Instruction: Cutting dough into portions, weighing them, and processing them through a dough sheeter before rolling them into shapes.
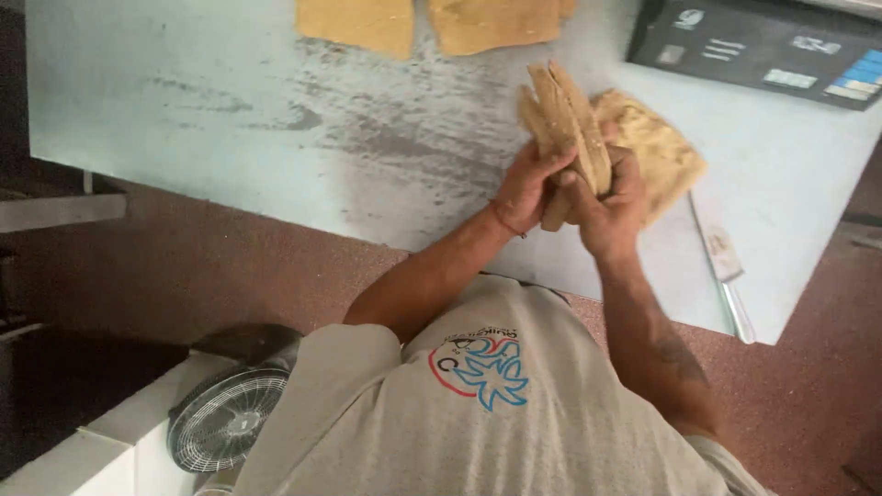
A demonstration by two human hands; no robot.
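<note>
Slabs (565, 119) of tan, doughy material stand on edge in a small stack, right of centre in the upper half of the frame, gripped from both sides. The left hand (525, 188) presses its fingers (551, 165) against the near face of the stack, and the right hand (611, 207) clenches the other side, its fingers wrapped round the lower edge. The stack is lifted off the counter (276, 129), tilted a little toward the top of the frame; motion blur makes it hard to count the pieces, though three or four seems fair.

Just behind the hands, a flat slab (666, 152) lies on the counter, rough-surfaced and partly hidden by the stack. A knife (726, 271) lies near it toward the right edge of the counter, blade up-frame, handle hanging close to the rim. At the top of the frame two more flat pieces (432, 23) rest side by side, well apart from the hands. A dark scale (763, 50) sits at the upper right.

By the look of it, some cutting is done: several pieces are already gathered in hand and two are laid out. The slab behind the hands looks uncut. A small fan (225, 418) sits at lower left.
</note>
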